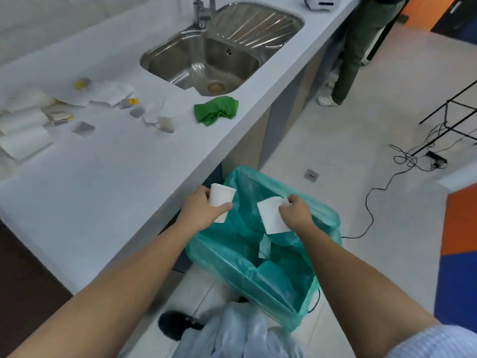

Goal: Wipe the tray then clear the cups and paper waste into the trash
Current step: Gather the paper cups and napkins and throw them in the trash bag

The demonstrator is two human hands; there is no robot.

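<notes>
Beside the long white counter (103,202), its upper-left stretch strewn with torn paper (111,94), one green-lined trash bin (327,215) stood at lower centre, and over its mouth the left hand (204,210) gripped one white cup (220,197) while the right hand (296,213) pinched a second cup (271,215).

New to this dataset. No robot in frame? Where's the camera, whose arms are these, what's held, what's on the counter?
No robot: a person wears one wide-angle camera on the head, looking down, so both bare arms are theirs. The left hand grips a white paper cup; the right hand pinches what looks like a second cup, both at the mouth of a bin lined with a green bag. On the white counter lie torn paper, tea bags, other cups on their sides, and a green cloth beside the steel sink.
</notes>
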